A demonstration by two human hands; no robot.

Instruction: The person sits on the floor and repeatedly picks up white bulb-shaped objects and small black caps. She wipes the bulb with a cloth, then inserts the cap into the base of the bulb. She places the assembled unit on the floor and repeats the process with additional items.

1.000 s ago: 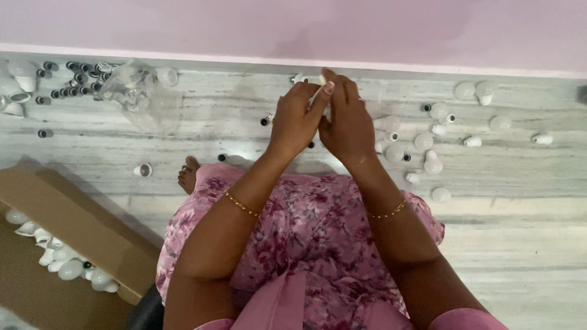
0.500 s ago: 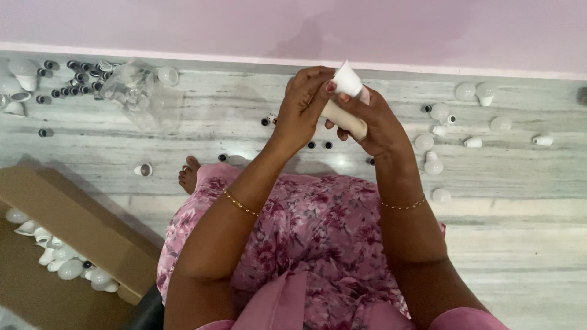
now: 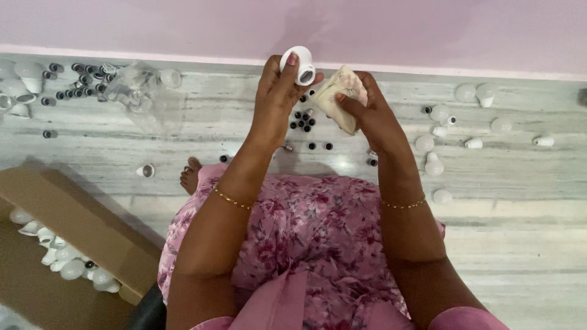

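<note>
My left hand (image 3: 273, 101) holds up a white bulb housing (image 3: 299, 64) by its rim, its open end facing the camera. Beside it, my right hand (image 3: 370, 116) grips a beige, worn block-shaped tool (image 3: 338, 98), tilted toward the housing. The two things are close but apart. Below the hands, several small dark screw caps (image 3: 302, 117) lie scattered on the grey marble floor (image 3: 244, 131). Both wrists wear thin gold bracelets. My lap, in pink floral cloth, fills the lower middle.
White bulb domes and housings (image 3: 435, 142) lie scattered at the right. A clear plastic bag (image 3: 139, 91) and more dark caps (image 3: 76, 79) sit at the upper left. An open cardboard box (image 3: 73, 223) at the lower left holds white parts. A pink wall runs along the back.
My hands have parted: the left lifted the white housing up and away from the beige tool, and the right turned the tool. Dark caps on the floor below now show.
</note>
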